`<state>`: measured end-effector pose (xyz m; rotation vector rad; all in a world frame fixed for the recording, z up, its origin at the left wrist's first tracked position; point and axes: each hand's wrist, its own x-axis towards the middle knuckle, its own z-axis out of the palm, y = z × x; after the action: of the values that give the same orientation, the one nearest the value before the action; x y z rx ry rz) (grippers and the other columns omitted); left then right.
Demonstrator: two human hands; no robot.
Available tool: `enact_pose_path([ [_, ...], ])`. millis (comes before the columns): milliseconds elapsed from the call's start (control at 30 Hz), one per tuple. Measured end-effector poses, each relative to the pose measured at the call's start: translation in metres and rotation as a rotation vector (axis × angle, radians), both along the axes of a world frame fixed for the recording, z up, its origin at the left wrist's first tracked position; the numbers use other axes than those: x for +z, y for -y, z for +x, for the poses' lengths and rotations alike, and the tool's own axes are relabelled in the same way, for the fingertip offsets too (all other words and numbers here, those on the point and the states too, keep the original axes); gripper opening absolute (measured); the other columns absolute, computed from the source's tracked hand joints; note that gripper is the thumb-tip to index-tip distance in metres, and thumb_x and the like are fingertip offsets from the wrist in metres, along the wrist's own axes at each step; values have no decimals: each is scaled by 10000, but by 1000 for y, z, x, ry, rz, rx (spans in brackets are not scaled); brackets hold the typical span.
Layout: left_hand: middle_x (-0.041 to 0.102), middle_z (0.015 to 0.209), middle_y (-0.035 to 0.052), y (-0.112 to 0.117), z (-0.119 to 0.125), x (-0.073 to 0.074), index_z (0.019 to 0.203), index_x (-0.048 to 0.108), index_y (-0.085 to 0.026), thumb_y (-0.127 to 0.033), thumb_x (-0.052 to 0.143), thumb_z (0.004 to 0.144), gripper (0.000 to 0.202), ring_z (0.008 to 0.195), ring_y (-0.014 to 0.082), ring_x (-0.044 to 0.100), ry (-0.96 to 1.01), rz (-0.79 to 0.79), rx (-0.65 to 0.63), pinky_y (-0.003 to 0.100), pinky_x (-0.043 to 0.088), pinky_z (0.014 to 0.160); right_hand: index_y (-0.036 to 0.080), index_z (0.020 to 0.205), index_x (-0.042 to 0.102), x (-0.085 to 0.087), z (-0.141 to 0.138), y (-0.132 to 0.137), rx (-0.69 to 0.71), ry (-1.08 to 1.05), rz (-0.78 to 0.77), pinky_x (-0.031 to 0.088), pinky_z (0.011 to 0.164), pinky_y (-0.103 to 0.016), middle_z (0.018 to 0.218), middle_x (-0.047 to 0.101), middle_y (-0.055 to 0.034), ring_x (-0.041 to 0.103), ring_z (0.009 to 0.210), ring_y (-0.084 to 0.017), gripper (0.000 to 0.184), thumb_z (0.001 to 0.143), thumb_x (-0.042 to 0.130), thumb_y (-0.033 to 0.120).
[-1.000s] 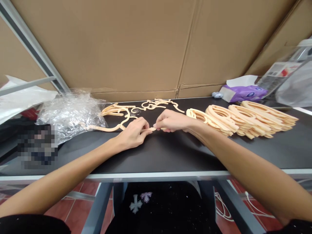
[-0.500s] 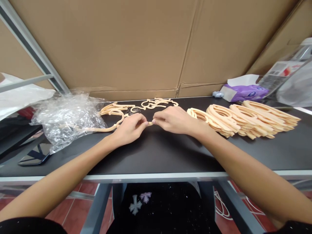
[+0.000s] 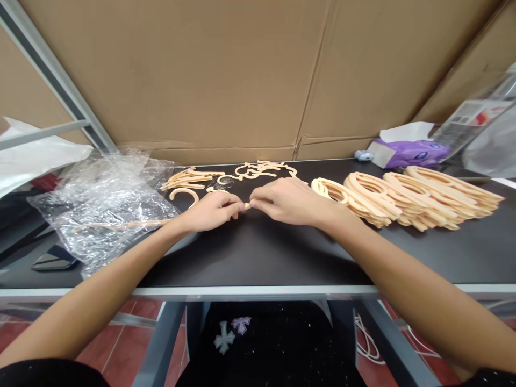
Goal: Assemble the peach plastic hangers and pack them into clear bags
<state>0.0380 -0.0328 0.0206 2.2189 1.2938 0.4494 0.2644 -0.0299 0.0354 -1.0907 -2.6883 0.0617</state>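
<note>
My left hand (image 3: pixel 213 210) and my right hand (image 3: pixel 280 199) meet over the middle of the black table, both closed in a pinch. Between their fingertips shows the small end of a beige plastic hanger piece (image 3: pixel 247 205); most of it is hidden by my fingers. Just left of my left hand, a beige curved hook (image 3: pixel 186 192) sticks out. A straight beige arm (image 3: pixel 133 224) runs from behind my left wrist to the clear plastic bag (image 3: pixel 100 199). Whether hook and arm belong to the held piece, I cannot tell.
Stacked beige hangers (image 3: pixel 411 201) lie on the right. Loose hooks (image 3: pixel 258 171) and slim beige arms (image 3: pixel 191 177) are at the back. A purple tissue pack (image 3: pixel 411 154) stands by the cardboard wall (image 3: pixel 201 80). A phone (image 3: pixel 55 258) lies beside the bag at left.
My hands have stayed nearly in place, the left wrist turning slightly. The hook and arm beside my left hand have shifted. The plastic bag has spread lower and to the left.
</note>
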Motion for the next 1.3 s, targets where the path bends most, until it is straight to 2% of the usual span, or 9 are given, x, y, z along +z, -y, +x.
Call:
enact_pose_path([
  [200, 712, 759, 31, -4, -2, -1, 784, 729, -169, -524, 536, 939, 432, 720, 175, 637, 11, -44, -9, 274, 471, 675, 221, 906, 726, 1, -1, 1, -2, -1, -19, 278, 652, -312, 910, 768, -53, 635, 799, -191, 318, 1016, 446, 325],
  [467, 787, 989, 78, 0, 4, -21, 1025, 777, -171, -254, 480, 995, 310, 890, 220, 697, -115, 390, -79, 343, 505, 841, 223, 785, 682, 5, -1, 1, -135, 76, -344, 324, 653, -327, 826, 705, -70, 600, 716, -206, 461, 1006, 417, 528],
  [633, 763, 981, 89, -3, -2, -26, 1070, 755, -158, -228, 490, 1026, 278, 919, 229, 710, -107, 564, -148, 362, 553, 861, 201, 743, 649, 5, -2, -2, -139, -18, -425, 346, 663, -323, 798, 695, -61, 597, 722, -199, 442, 991, 439, 500],
  [767, 726, 1167, 138, 4, -2, -15, 1190, 697, -127, -201, 543, 1009, 249, 1119, 260, 683, -68, 807, -130, 411, 565, 977, 197, 744, 651, 6, 0, -4, -145, -126, -387, 342, 659, -318, 742, 675, -33, 583, 703, -186, 422, 977, 454, 488],
  [900, 681, 1272, 173, 41, -5, 6, 1224, 663, -121, -172, 574, 988, 257, 1210, 285, 652, -110, 967, -63, 461, 551, 1049, 196, 713, 639, 11, 5, -6, -155, -133, -374, 339, 647, -320, 690, 641, -22, 552, 669, -179, 415, 959, 468, 484],
  [1000, 663, 1294, 152, 81, -28, 10, 1285, 625, -173, -188, 617, 966, 319, 1240, 299, 641, -199, 997, 13, 472, 536, 1078, 195, 691, 633, 19, 9, -5, -157, -163, -346, 343, 658, -320, 709, 650, -30, 550, 686, -180, 407, 947, 484, 473],
  [1100, 595, 1388, 186, 113, -76, -4, 1412, 547, -197, -338, 682, 939, 512, 1289, 386, 596, -394, 964, 235, 563, 496, 1101, 195, 674, 628, 26, 13, -3, -180, -209, -341, 340, 668, -319, 714, 657, -32, 549, 685, -175, 391, 934, 501, 457],
  [1200, 547, 1440, 253, 126, -122, -23, 1493, 464, -128, -440, 604, 981, 616, 1311, 452, 562, -553, 859, 389, 628, 476, 1084, 196, 662, 619, 30, 15, -2, -181, -243, -333, 342, 686, -315, 694, 641, -23, 547, 693, -171, 379, 929, 497, 436],
  [1300, 627, 1355, 221, 123, -131, -30, 1429, 533, -105, -369, 509, 1034, 476, 1254, 391, 620, -519, 810, 396, 552, 504, 1073, 196, 660, 616, 30, 16, -3, -168, -267, -332, 340, 686, -312, 688, 629, -16, 540, 697, -166, 373, 927, 498, 429],
])
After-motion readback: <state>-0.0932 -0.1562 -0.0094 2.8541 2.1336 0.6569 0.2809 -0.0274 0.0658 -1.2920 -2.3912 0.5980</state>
